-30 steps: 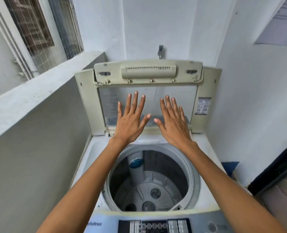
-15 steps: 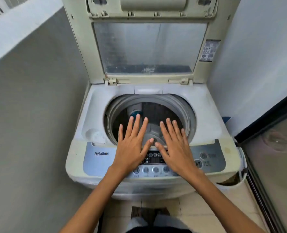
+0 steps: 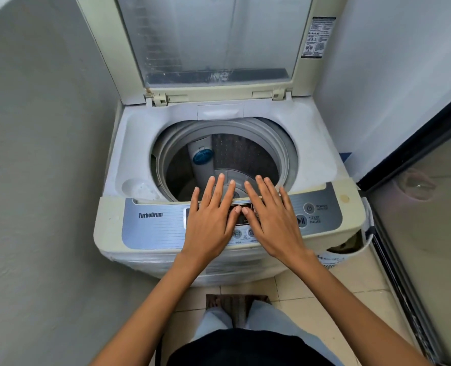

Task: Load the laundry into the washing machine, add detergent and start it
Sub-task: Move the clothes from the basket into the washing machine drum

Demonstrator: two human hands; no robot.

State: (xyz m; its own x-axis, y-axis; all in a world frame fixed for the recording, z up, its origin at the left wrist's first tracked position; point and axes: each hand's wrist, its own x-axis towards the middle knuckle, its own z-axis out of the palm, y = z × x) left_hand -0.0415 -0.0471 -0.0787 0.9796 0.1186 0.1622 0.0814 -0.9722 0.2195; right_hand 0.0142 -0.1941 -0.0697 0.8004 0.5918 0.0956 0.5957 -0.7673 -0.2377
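The step in hand looks like the very start: the washing machine (image 3: 322, 159) has its lid (image 3: 214, 35) raised upright and its drum (image 3: 245, 151) bare of clothes, so loading comes first. It goes best if garments are dropped in loosely around the drum floor rather than packed in one lump, kept below the grey rim, with nothing draped where the lid would catch it. No laundry or detergent shows in this view; only the rim of a white tub (image 3: 348, 256) peeks out by the machine's right front corner, contents unclear. The left hand (image 3: 208, 220) and right hand (image 3: 277, 220) are both released, palms down, fingers straight and spread, holding nothing. They lie over the middle of the control panel (image 3: 155, 225), fingertips reaching past its back edge over the drum's mouth; whether they rest on the panel I cannot tell. The start/pause button (image 3: 301, 221) sits just beside the right hand, uncovered
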